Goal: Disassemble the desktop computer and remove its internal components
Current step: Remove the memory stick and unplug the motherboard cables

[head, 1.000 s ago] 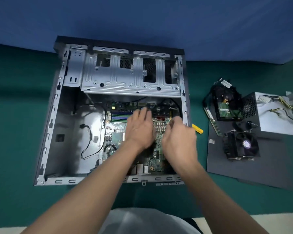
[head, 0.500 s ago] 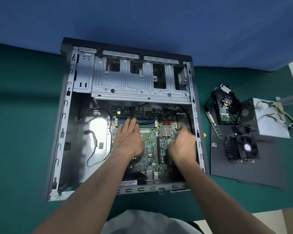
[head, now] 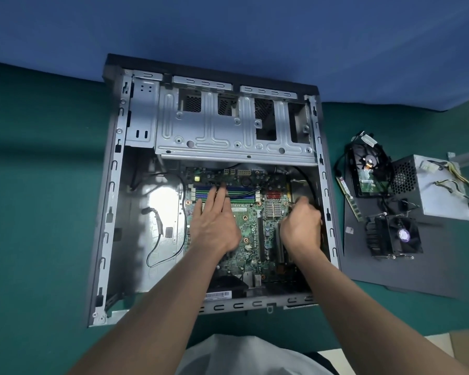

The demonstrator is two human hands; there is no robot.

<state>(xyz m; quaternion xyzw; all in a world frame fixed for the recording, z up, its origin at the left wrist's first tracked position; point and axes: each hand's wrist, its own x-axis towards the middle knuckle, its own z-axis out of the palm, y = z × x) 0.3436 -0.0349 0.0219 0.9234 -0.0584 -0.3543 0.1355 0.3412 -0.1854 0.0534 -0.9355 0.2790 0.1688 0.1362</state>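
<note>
The open desktop case (head: 111, 201) lies on its side on the green table. Inside it the green motherboard (head: 251, 226) is still in place below the silver drive cage (head: 228, 131). My left hand (head: 214, 226) lies flat on the board, and its straight fingers reach the blue memory slots (head: 241, 194). At the board's right edge, against the case wall, my right hand (head: 301, 226) curls its fingers around that edge. The fingertips are hidden. A small silver heatsink (head: 272, 209) sits between my hands.
On a black side panel (head: 390, 277) to the right lie a hard drive (head: 368, 169), a grey power supply (head: 441, 190) with its cables, a cooler fan (head: 393, 236) and a memory stick (head: 348, 196). A loose black cable (head: 157, 239) lies in the case's left half.
Both hands have dropped lower into the case. The left one slid left onto the board by the memory slots. The right one moved to the board's right edge and curled.
</note>
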